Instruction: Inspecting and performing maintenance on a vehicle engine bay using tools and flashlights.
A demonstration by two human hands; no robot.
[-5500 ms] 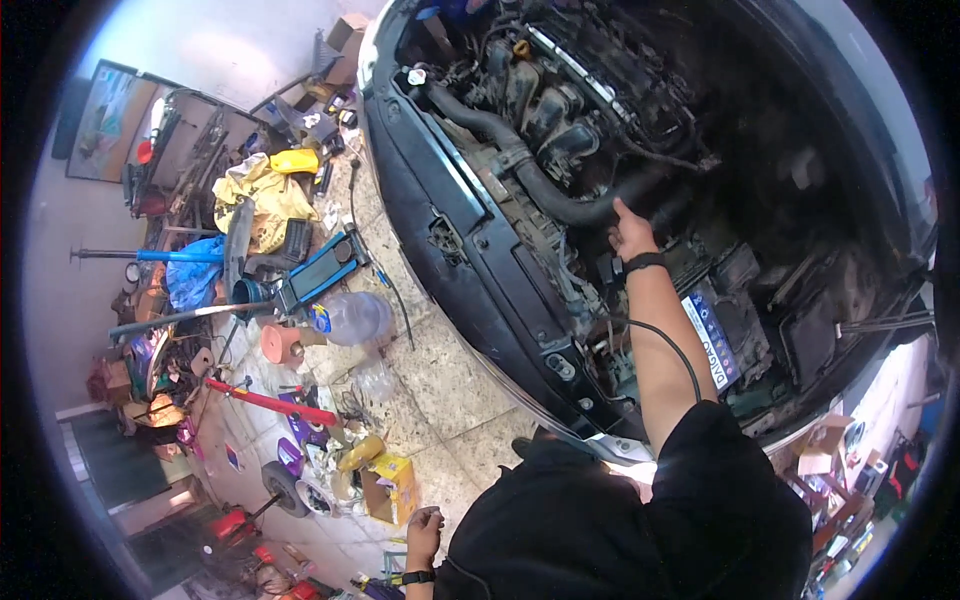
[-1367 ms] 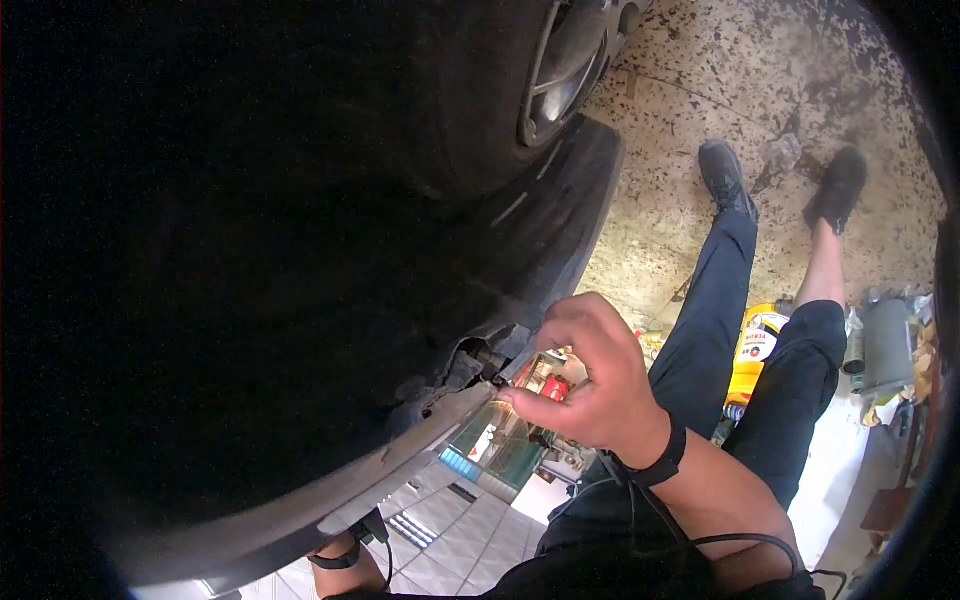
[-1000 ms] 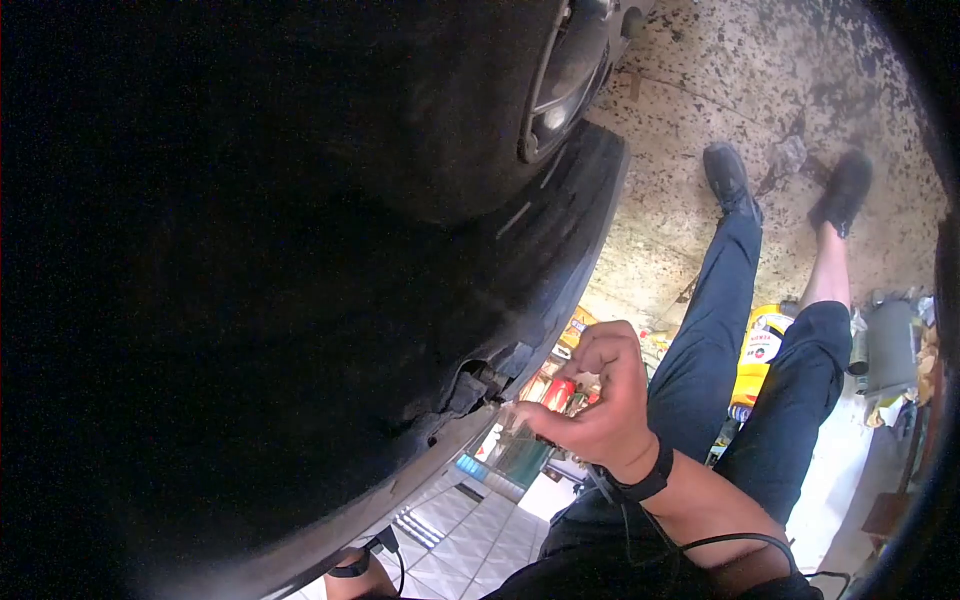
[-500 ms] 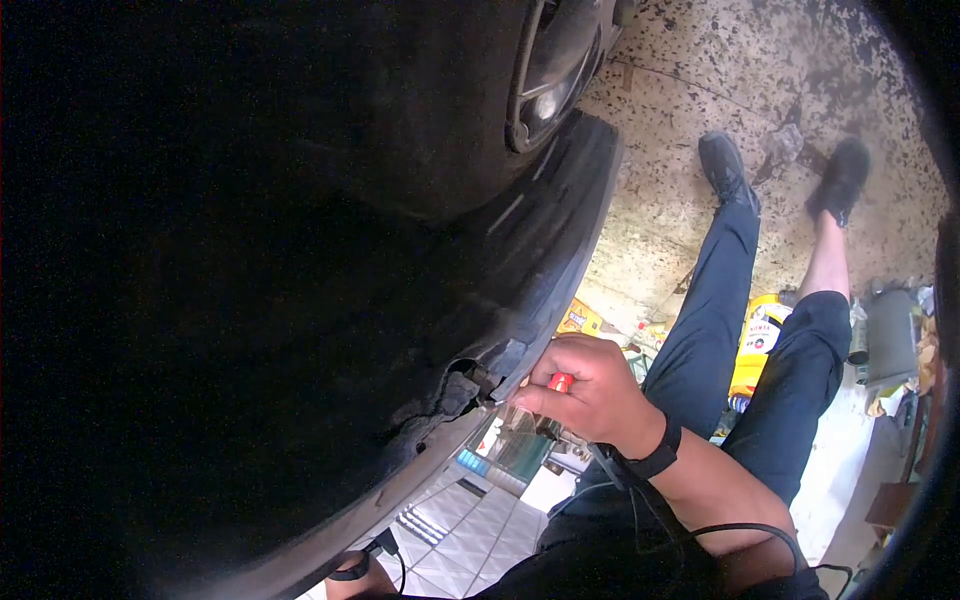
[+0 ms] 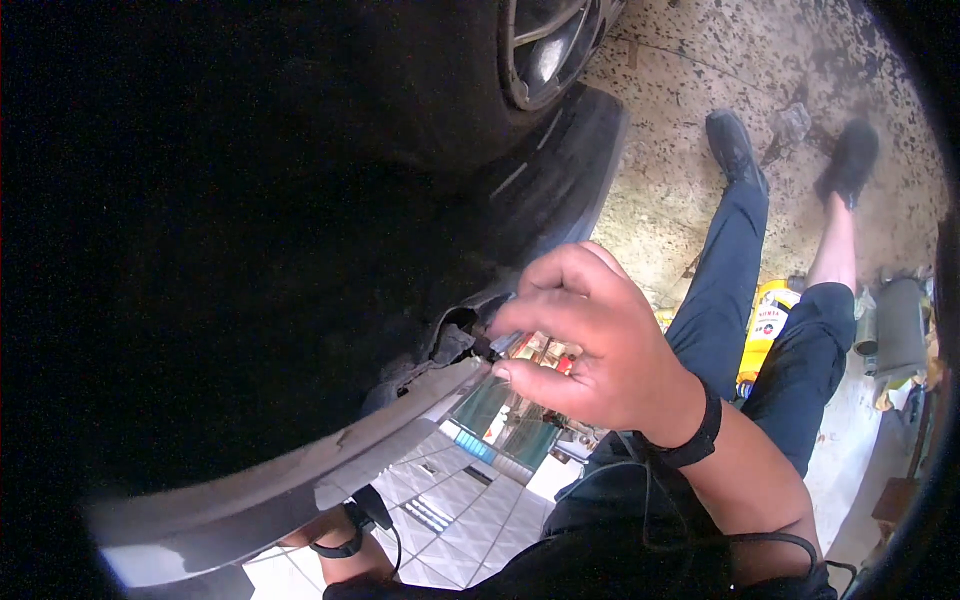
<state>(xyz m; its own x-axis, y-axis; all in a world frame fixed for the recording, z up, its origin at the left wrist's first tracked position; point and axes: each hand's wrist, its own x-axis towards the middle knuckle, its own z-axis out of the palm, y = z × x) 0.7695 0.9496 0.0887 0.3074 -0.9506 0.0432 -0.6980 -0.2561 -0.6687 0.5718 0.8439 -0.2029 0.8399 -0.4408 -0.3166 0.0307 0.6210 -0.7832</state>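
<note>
My right hand [image 5: 593, 348] hovers at a torn opening [image 5: 452, 342] in the black lower trim [image 5: 300, 300] of the car, fingers bent and apart, thumb near a small dark fitting. I can make out nothing in its grasp. A grey painted edge [image 5: 200, 540] curves along the trim below the opening. Above, the wheel [image 5: 548, 50] sits behind a dark flap [image 5: 575, 150]. My left hand [image 5: 335, 530] is at the lower left, mostly behind that painted edge; its wristband shows, but its fingers are hidden.
My two legs [image 5: 720, 260] stretch up the right side over a speckled floor [image 5: 680, 80]. A yellow jug [image 5: 762, 330] lies between them, a grey container [image 5: 900, 325] and clutter beside them at right. A white tiled surface [image 5: 440, 545] shows below the car.
From standing over the open engine bay, my view has moved to the car's low trim. My right hand has since risen slightly and its fingers have opened from a tighter curl.
</note>
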